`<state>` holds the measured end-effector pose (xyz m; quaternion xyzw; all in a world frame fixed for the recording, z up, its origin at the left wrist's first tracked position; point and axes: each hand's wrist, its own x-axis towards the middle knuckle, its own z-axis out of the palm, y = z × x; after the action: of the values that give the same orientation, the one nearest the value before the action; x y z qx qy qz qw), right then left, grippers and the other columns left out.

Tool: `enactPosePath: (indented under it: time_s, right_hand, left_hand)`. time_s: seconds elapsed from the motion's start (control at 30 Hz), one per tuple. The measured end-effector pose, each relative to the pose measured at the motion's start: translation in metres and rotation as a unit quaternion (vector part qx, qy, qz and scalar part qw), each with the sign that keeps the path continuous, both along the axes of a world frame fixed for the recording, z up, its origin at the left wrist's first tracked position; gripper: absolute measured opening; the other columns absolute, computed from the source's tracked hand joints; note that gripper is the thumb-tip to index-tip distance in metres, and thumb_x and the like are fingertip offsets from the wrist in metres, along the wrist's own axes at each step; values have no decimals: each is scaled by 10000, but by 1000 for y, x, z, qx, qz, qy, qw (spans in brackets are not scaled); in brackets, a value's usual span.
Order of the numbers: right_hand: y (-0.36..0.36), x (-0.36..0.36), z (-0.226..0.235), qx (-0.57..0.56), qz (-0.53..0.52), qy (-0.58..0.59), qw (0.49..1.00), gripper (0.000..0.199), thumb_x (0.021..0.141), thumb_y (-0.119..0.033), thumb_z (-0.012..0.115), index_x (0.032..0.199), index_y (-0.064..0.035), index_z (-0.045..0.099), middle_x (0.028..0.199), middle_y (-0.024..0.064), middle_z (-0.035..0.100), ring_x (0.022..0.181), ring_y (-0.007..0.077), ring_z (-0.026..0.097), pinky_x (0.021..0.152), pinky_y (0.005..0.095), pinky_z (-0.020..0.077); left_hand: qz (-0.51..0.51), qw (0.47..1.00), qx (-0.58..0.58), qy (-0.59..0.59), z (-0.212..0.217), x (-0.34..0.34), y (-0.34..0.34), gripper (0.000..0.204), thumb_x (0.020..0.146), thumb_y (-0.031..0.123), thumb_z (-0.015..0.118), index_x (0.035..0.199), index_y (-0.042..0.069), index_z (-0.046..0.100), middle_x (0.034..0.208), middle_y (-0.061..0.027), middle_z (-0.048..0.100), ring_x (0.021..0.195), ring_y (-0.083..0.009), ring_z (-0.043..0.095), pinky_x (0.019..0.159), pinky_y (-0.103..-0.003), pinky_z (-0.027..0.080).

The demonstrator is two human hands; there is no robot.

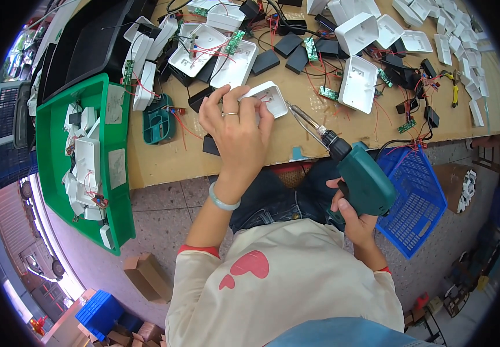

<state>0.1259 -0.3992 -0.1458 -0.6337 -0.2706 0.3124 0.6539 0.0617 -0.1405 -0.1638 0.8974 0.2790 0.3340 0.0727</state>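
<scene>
My left hand (235,130), with a ring and a pale bangle, is closed on a small white plastic case (273,97) at the table's front. The case's open side faces up, and thin red wire shows inside it. In my right hand (354,217) is a dark green soldering gun (365,179), gripped by its handle. Its thin metal tip points up and left, just beside the case's right edge. Whether the tip touches the case I cannot tell. Close to my left hand lie a black box (210,146) and a dark green divided tray (158,120).
A green bin (121,191) holding white cases stands at the left. White cases (358,84), black boxes (266,62), green circuit boards (328,92) and red wires cover the cardboard-topped table (204,168). A blue basket (415,199) sits right of my lap. A cardboard box (147,277) is on the floor.
</scene>
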Motion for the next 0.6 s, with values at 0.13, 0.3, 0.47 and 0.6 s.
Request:
enactPosePath:
  time_s: [0.13,0.3,0.47,0.6]
  right_hand:
    - [1,2,1,11,-5,-1,1000,432,938,-16,580,1360,57,525,1184,259,659,722,139,600,680,286,515]
    - [1,3,6,21,-30,-11,999,416,945,-18,557,1352,59,524,1180,259,655,708,140,590,675,292,512]
    - [0,16,5,71,-86,-15,994,430,956,-26,533,1373,62,481,1189,256,642,685,142,568,646,300,508]
    - [1,27,2,92,-83,-29,992,422,960,-29,532,1369,64,483,1189,253,641,684,136,569,631,294,504]
  left_hand:
    - [-5,1000,-8,-13,2,1,2,108,803,86,752,866,55,670,1168,-75,646,1211,-339,505,999,-493,359]
    - [0,995,-35,-95,23,-12,14,115,808,70,745,878,49,657,1126,-103,643,1162,-324,551,1027,-485,391]
    - [-19,765,-368,-528,78,-57,62,270,1016,64,524,1257,-24,605,1179,-106,665,1035,-207,655,956,-364,526]
    - [25,782,-205,-588,159,-116,131,340,1067,178,494,1270,-76,592,1161,-149,654,1035,-231,640,916,-349,536]
